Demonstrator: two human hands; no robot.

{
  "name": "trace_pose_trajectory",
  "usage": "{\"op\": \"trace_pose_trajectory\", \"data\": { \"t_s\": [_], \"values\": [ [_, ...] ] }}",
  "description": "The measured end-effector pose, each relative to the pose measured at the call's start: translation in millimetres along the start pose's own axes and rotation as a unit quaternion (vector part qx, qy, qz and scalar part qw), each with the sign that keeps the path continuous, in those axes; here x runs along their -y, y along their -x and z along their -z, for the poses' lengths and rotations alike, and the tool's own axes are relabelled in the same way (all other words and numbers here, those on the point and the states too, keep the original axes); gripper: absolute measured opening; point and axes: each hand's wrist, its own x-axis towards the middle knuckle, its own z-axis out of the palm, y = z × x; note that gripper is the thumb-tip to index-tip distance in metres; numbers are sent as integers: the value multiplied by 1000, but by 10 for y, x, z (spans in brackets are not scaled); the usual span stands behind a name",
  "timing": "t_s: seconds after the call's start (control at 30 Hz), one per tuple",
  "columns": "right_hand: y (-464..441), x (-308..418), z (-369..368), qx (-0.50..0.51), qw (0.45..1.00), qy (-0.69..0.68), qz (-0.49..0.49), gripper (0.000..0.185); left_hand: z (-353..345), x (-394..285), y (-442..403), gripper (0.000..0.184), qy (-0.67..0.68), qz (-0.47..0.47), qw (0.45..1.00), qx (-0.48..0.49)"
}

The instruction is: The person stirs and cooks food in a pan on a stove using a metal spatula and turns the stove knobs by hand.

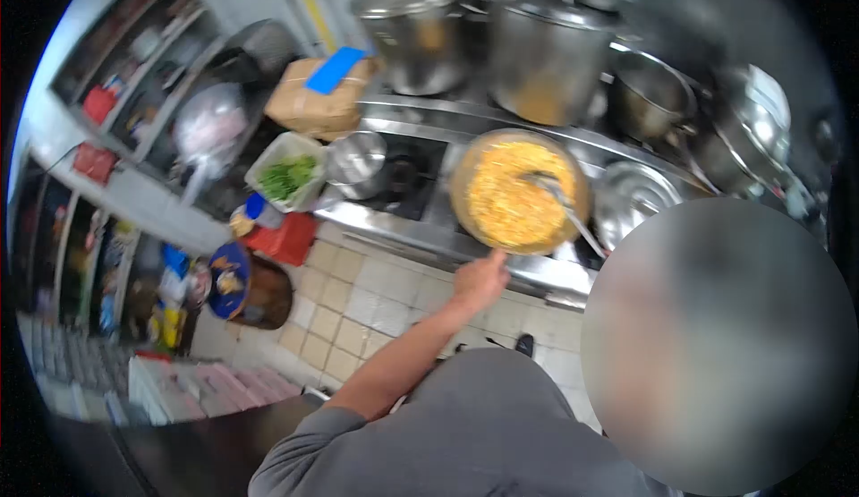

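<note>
My left hand reaches forward to the near edge of a wide round pan. Its index finger is stretched out to the rim, touching or almost touching it; the other fingers look curled, and I make out nothing held in them. A shredded yellow-orange food fills the pan. Resting in the food is a metal ladle, its handle slanting over the rim to the lower right. My right hand is not in view.
Large lidded pots stand behind the pan. Left of it are a small metal pot, a tub of chopped greens and a brown package. A blurred person's head blocks the lower right. A blue-lined bin stands on the tiled floor.
</note>
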Motion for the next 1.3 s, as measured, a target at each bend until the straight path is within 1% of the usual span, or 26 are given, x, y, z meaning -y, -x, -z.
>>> {"op": "trace_pose_trajectory", "data": {
  "t_s": [0.03,0.07,0.1,0.13,0.17,0.2,0.23,0.3,0.33,0.37,0.4,0.43,0.47,0.5,0.57,0.6,0.7,0.8,0.87,0.9,0.97,1.0,1.03,1.1,1.17,1.3],
  "values": [
    [-14,-173,20,-6,999,-38,13,48,7,10,6,35,36,4,999,9],
    [10,-144,31,5,998,-46,-47,48,35,-16,-26,37,38,40,997,53],
    [-82,-444,-15,-20,1000,-7,3,49,107,-58,1,38,38,29,998,48],
    [-85,-497,-69,-14,999,-28,39,51,28,-9,0,36,70,29,997,34],
    [-196,-785,-189,-48,995,-45,81,49,62,23,25,33,64,18,997,34],
    [-116,-506,-253,-35,996,-31,75,47,228,-119,32,36,35,62,996,51],
    [-237,-707,-261,4,999,-41,32,46,309,-170,67,41,30,53,997,52],
    [-323,-883,-335,-27,996,-83,14,49,321,-203,70,44,15,73,996,56],
    [-327,-812,-335,-48,997,-47,35,45,275,-187,64,42,32,52,998,32],
    [-481,-1004,-388,-102,988,-17,116,39,211,-137,82,41,52,28,998,17],
    [-311,-433,-335,-130,968,189,104,36,122,-54,45,40,40,21,999,14],
    [-283,-61,-293,-115,961,252,22,37,34,-12,14,39,29,13,999,13],
    [-331,55,-307,-152,956,246,53,33,46,1,7,35,24,13,1000,14],
    [-382,237,-273,-149,947,280,54,29,58,-11,10,33,18,15,1000,14],
    [-629,334,-184,-137,934,327,35,32,76,-42,-6,31,-7,20,1000,15],
    [-749,347,-108,-144,926,345,44,32,79,-63,-7,31,-1,4,1000,30],
    [-1234,318,47,-136,899,413,52,32,132,-116,-35,30,-13,22,999,30],
    [-1742,51,-78,-127,897,421,36,29,164,-127,-38,30,-27,37,998,50],
    [-2042,-253,-186,30,924,355,143,32,154,-123,-50,30,-28,35,998,44],
    [-2001,-208,-160,28,924,355,140,32,154,-137,-56,30,-27,33,998,46],
    [-1904,-111,-130,107,957,241,121,29,166,-150,-61,30,-35,35,998,39],
    [-1652,139,-59,120,976,171,65,27,167,-143,-53,30,-34,34,998,41],
    [-1575,133,-22,119,976,172,63,27,172,-140,-53,30,-29,28,998,38],
    [-1426,79,65,98,967,206,112,24,164,-148,-58,30,-19,20,999,36],
    [-1154,219,150,81,965,218,122,24,184,-172,-65,36,-28,32,997,60],
    [-745,356,237,44,968,207,132,25,220,-178,-58,37,-25,21,997,67]
  ]
}}
